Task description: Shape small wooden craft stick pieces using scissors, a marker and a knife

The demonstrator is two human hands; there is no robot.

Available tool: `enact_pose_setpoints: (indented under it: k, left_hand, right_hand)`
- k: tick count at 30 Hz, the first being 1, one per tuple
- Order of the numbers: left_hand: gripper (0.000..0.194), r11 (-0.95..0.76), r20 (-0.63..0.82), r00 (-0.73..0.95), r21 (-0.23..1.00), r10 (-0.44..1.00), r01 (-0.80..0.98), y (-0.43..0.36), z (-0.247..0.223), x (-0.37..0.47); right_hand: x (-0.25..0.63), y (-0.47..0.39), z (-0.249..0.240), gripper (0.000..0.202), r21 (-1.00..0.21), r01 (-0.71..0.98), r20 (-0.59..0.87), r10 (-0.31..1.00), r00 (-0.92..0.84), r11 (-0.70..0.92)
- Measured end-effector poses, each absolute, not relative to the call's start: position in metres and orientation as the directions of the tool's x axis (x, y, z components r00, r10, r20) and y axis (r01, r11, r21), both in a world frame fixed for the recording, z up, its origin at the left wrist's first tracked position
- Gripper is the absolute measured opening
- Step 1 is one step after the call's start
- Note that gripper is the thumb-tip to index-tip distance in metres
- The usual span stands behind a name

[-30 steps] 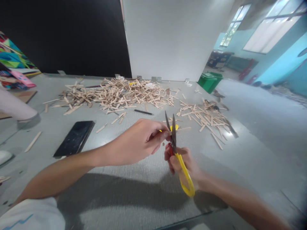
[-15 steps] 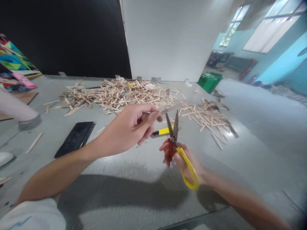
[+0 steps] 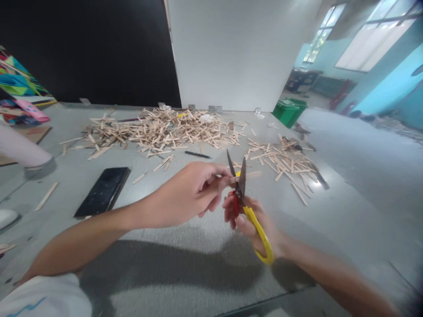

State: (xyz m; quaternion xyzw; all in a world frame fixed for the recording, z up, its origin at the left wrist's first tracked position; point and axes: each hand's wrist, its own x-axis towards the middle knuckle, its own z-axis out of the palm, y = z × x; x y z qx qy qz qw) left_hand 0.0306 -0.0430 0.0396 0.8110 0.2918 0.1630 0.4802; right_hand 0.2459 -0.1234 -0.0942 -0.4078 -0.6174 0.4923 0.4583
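**Okay, the wooden stick (image 3: 253, 175) is down in the scissors (image 3: 242, 181) now**

Watching through the head cam from my end. Half a second ago the left hand (image 3: 201, 193) had a stick tipped up and clear of the blades; now it's lower, with the stick crossing the gap between them and a good length poking out past the right-hand blade. That hand is pinched on the near end, pretty close to the metal. The right hand (image 3: 265, 220) has the scissors by their red and yellow loops, points up, blades spread in a narrow V. Can't tell if either edge actually touches the wood.

How I read it: this is the lining-up part of a cut, stick placed but not snipped. My one worry is how near those fingertips sit to the blades.

Dropping the left hand also uncovered the black pen (image 3: 198, 155) on the counter (image 3: 158, 273). Meanwhile the yellow thing (image 3: 238, 173) behind the scissors is mostly covered, so I only get a sliver of it. Big stick pile (image 3: 165, 132) at the back, smaller scatter (image 3: 284, 160) off to the right, phone (image 3: 102, 191) lying flat just beyond the left forearm: all unchanged as far as I can see.
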Motion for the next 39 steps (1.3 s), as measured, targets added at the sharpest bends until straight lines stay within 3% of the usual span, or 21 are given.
enact_pose_setpoints:
  k: [9,21,29,39]
  left_hand:
    - [0.028,-0.354,-0.023,0.780,0.882,0.625,0.310,-0.044,0.038,0.034]
    - [0.034,-0.431,0.018,0.795,0.848,0.606,0.310,-0.042,0.037,0.035]
    - [0.028,-0.509,0.072,0.805,0.807,0.589,0.299,-0.043,0.040,0.036]
    - [0.028,-0.546,0.103,0.811,0.787,0.576,0.288,-0.041,0.035,0.038]
  right_hand:
    - [0.244,-0.124,-0.095,0.057,-0.970,-0.042,0.243,0.926,-0.288,0.241]
    - [0.250,-0.123,-0.083,0.063,-0.976,0.011,0.200,0.914,-0.354,0.218]
    - [0.247,-0.122,-0.098,0.056,-0.991,0.085,0.084,0.972,-0.219,0.105]
    - [0.242,-0.120,-0.105,0.045,-0.993,0.043,0.104,0.983,-0.155,0.112]
